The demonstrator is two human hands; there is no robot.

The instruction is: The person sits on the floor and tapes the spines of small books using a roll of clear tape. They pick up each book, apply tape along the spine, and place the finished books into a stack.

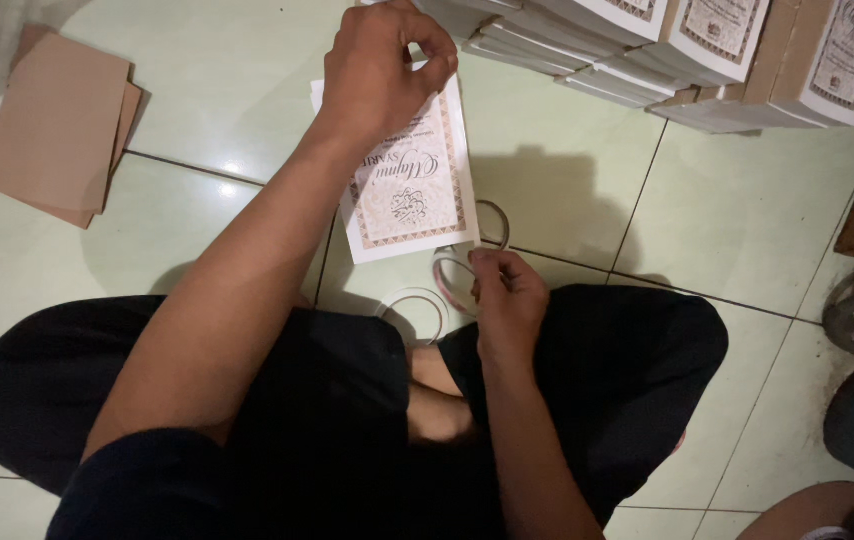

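Dark-trousered crossed legs (pixel 327 400) fill the lower frame, on pale green floor tiles (pixel 567 200).

Landmark: white printed sheet (pixel 409 175) with ornate border, flat on the tiles ahead of the legs.
- Left hand (pixel 382 75): at the sheet's far edge, fingers pinched on it.
- Right hand (pixel 507 300): just below the sheet's near right corner, fingertips pinching a tape roll (pixel 459 278).
- Second tape roll (pixel 412 312): near the sheet's lower edge.
- Brown card pieces (pixel 52 125): well left.
- Stacked booklets (pixel 687 55): beyond, right.

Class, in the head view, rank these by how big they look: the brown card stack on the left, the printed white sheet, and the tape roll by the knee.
1. Brown card stack and printed white sheet: too alike to rank.
2. Tape roll: smallest.
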